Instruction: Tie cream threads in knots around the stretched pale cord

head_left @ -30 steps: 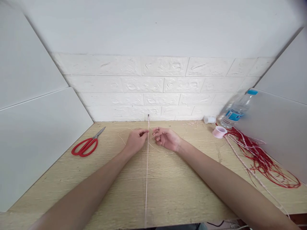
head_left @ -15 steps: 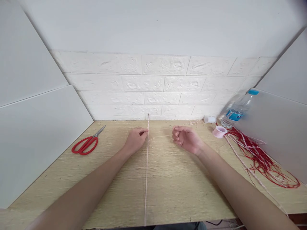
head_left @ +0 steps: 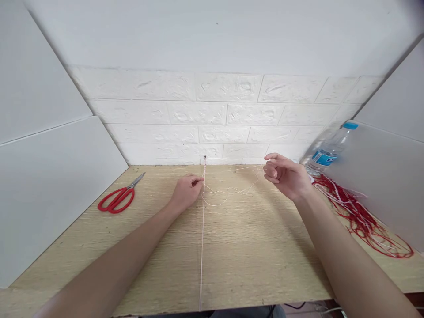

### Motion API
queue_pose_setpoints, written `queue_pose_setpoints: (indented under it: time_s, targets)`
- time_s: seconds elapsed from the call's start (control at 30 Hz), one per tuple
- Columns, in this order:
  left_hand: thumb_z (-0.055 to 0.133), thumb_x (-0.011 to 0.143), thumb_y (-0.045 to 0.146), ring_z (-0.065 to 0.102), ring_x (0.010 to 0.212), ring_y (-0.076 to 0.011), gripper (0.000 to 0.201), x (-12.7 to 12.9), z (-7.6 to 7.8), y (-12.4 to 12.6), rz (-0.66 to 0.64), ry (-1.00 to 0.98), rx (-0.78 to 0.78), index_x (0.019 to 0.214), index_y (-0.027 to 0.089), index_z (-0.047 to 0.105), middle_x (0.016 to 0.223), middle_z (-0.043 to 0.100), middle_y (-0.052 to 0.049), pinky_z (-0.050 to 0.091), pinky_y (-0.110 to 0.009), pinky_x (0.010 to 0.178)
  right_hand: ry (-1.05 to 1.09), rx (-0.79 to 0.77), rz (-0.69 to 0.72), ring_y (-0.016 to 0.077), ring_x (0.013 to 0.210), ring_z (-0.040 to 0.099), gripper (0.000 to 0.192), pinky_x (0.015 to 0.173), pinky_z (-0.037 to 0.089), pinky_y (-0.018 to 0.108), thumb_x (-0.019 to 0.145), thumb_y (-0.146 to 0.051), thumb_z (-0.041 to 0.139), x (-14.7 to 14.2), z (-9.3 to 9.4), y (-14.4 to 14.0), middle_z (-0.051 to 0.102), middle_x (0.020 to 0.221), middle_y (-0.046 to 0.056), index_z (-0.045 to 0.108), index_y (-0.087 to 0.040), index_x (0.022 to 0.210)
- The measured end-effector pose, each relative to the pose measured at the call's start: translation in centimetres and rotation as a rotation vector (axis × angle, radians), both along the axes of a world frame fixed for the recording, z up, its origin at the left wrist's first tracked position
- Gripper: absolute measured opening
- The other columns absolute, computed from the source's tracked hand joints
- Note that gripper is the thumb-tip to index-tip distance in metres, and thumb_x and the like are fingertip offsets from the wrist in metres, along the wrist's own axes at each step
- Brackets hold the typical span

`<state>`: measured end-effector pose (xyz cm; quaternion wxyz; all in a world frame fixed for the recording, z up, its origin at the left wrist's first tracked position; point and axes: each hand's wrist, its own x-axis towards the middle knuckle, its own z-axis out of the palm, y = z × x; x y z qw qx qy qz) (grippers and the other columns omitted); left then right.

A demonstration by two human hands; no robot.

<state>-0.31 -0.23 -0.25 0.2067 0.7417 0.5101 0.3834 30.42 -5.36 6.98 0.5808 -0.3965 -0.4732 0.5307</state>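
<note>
A thin pale pink cord point(head_left: 202, 238) runs taut from a small hole at the foot of the wall down to the table's front edge, with a thicker, braided-looking stretch at its top. Just left of that upper stretch, my left hand point(head_left: 187, 190) is closed, thumb and forefinger pinching the cord. Fine pale thread point(head_left: 228, 192) lies in loose loops right of the cord. One strand rises from it to my right hand point(head_left: 286, 176), which is raised at the right with curled fingers and the thread apparently held between them.
Red-handled scissors point(head_left: 117, 199) lie on the wooden table point(head_left: 265, 265) at the left. A water bottle point(head_left: 326, 152) leans at the back right, near a tangle of red and pink cords point(head_left: 367, 221). White panels point(head_left: 59, 190) stand on both sides. My right hand mostly hides the thread spools.
My right hand has moved right and slightly up and back, drawing the thread along. The thread's loops have changed shape. My left hand keeps its place on the cord.
</note>
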Motion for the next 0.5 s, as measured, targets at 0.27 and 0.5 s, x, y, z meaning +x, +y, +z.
queue_pose_setpoints:
  time_s: [0.27,0.5]
  targets:
    - [0.057,0.084,0.037,0.058,0.096,-0.0203,0.034,1.9,3.3,-4.1,-0.240,0.031,0.095,0.112,0.021,0.067,0.101,0.063,-0.008,0.047,-0.033,0.087,0.144,-0.049,0.232,0.0178,0.069,0.055,0.027,0.057,0.040,0.029,0.073,-0.043,0.055,-4.0,-0.1,-2.0,0.063,0.077,0.007,0.065,-0.023,0.088]
    - [0.050,0.090,0.039,0.058,0.077,-0.0152,0.027,4.1,4.5,-7.0,-0.552,-0.088,-0.146,0.091,0.021,0.070,0.088,0.068,-0.003,0.045,-0.029,0.072,0.155,-0.150,0.532,0.0173,0.074,0.063,0.026,0.061,0.047,0.027,0.076,-0.026,0.064,-7.5,-1.8,-2.4,0.071,0.091,0.011,0.071,-0.013,0.098]
